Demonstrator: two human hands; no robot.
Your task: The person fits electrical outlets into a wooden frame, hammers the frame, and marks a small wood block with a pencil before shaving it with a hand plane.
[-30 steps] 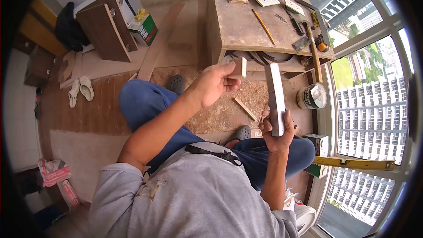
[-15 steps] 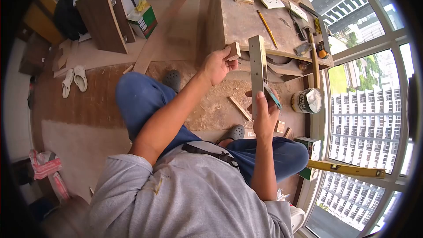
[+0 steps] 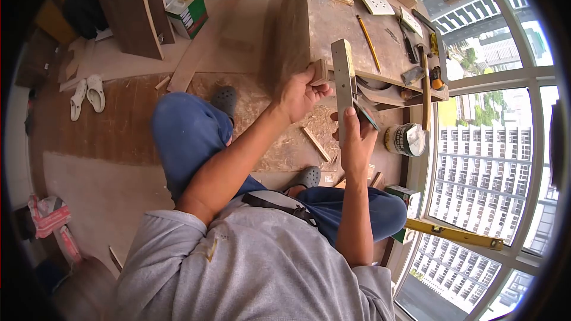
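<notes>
My left hand (image 3: 300,96) pinches a small wooden block (image 3: 320,72) between thumb and fingers, by the front edge of the wooden workbench (image 3: 333,27). My right hand (image 3: 357,142) is closed round a long, narrow, pale bar (image 3: 342,74) with small dark spots along its face. The bar is held upright, just right of the block and apart from it. A flat teal-edged part (image 3: 367,118) sticks out at the bar's right side, near my right fingers. Its exact kind is hard to tell, and my palm hides the bar's lower end.
On the bench lie a pencil (image 3: 368,43), white socket plates (image 3: 377,5), a hammer (image 3: 425,83) and a tape measure (image 3: 437,77). A paint bucket (image 3: 405,139) stands right, beside the window. Wood shavings and a thin wooden strip (image 3: 316,144) lie on the floor. A yellow spirit level (image 3: 458,233) is lower right.
The view has shifted slightly. The wooden block in my left hand has turned and now shows a narrower face. My right hand keeps its hold on the bar.
</notes>
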